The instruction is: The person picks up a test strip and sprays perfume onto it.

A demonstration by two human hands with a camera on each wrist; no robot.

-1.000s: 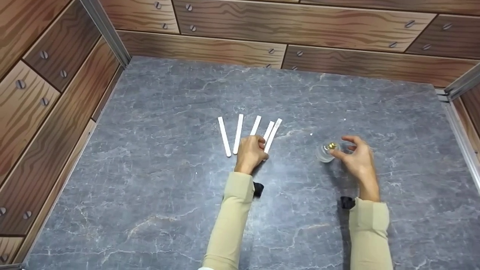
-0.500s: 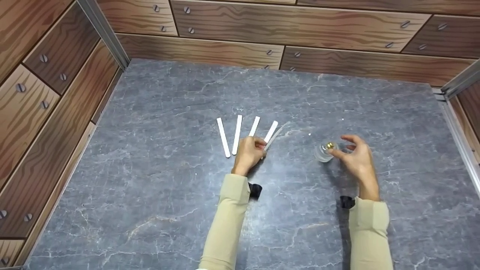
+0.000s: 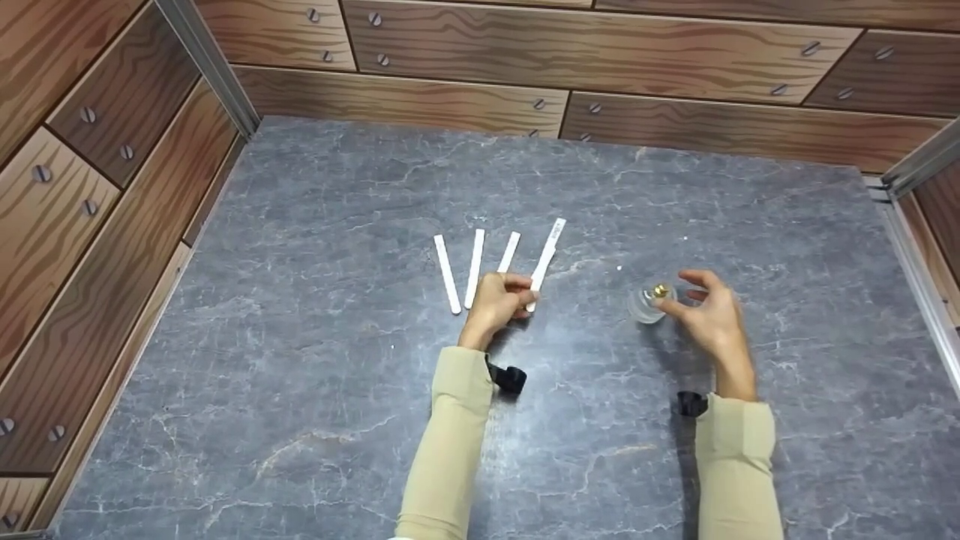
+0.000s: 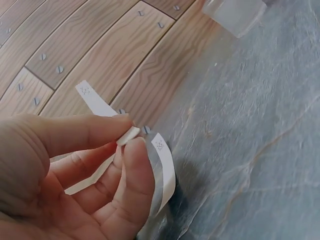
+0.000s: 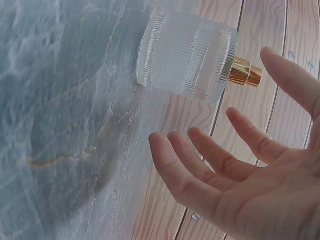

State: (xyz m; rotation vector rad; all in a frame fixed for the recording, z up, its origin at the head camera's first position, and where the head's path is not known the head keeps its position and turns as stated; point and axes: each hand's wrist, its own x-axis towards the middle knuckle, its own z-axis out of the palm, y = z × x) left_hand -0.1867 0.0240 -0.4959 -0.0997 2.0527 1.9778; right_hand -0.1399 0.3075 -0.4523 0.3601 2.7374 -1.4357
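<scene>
My left hand point(image 3: 495, 304) pinches a white paper scent strip point(image 3: 558, 229) between thumb and fingertips. Small dark lettering shows near its far end, and it overlaps another strip behind it in the head view. The pinched end point(image 4: 128, 136) shows between thumb and finger in the left wrist view. Three more strips, the left point(image 3: 447, 274), middle point(image 3: 475, 266) and right point(image 3: 510, 251) ones, fan out beside that hand, which covers part of the right one. My right hand point(image 3: 712, 315), fingers spread and bent, is beside a ribbed clear glass perfume bottle point(image 5: 190, 55) with a gold sprayer point(image 5: 246, 72).
The grey marbled table point(image 3: 337, 420) runs to wood-patterned walls point(image 3: 450, 45) at the back and sides. Metal frame posts point(image 3: 210, 67) stand at the corners. Tiny white specks point(image 3: 619, 268) lie near the bottle. Each wrist carries a small black camera point(image 3: 511, 380).
The rightmost strip lay flat, then turned edge-on in my left fingers; now it faces up, its lettered end farther forward. The left hand drew slightly back. My right hand and the bottle stayed nearly still.
</scene>
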